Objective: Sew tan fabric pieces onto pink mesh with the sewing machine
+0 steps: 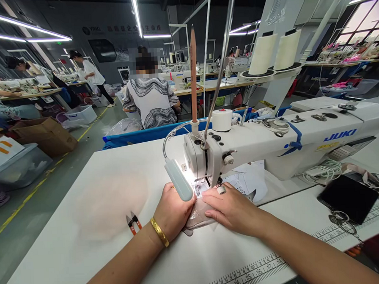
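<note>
At the needle area of a white sewing machine [249, 141], both my hands are on a small beige-pink piece of fabric [198, 215] with a shiny surface. My left hand [174, 210], wearing a gold bracelet [159, 232], is curled with its thumb side gripping the left edge; a grey lamp head [179, 180] covers some of its fingers. My right hand [232, 205] lies over the right side, fingers stretched toward the presser foot and thumb apart. Orange-handled thread snips [134, 222] rest left of my left wrist.
Printed paper [253, 181] lies behind my right hand. A black phone-like slab [348, 199] and keys [341, 221] sit at right. A ruler strip [241, 279] follows the table's front edge. A brown pencil [193, 74] stands upright on the machine. A person [152, 99] sits ahead.
</note>
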The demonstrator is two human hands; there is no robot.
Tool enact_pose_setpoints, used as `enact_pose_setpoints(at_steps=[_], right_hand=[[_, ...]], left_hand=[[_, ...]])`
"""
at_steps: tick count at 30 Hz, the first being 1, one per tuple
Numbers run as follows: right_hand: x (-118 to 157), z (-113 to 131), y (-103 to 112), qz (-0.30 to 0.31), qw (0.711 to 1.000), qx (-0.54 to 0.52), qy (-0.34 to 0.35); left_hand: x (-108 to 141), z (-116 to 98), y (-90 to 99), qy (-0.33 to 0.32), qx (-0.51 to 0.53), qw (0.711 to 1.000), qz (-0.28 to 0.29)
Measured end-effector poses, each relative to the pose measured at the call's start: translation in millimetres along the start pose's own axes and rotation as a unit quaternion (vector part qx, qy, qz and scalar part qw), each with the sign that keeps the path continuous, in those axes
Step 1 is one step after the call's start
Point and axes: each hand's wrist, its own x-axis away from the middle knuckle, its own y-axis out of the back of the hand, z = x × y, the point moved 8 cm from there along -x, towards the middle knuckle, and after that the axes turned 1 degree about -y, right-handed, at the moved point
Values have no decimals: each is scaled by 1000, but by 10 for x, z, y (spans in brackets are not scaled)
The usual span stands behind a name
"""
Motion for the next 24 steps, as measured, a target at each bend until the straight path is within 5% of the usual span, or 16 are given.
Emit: enact_pose_setpoints(at_steps=[12,17,24], right_hand=[[52,-5,18,-30,999,-26,16],[100,52,111,-61,996,-39,47],[50,164,136,-48,997,-36,56]], left_hand=[[1,152,-49,104,-55,989,88],[4,-150,154,45,-73,994,61],[94,-304,125,5,56,995,87]])
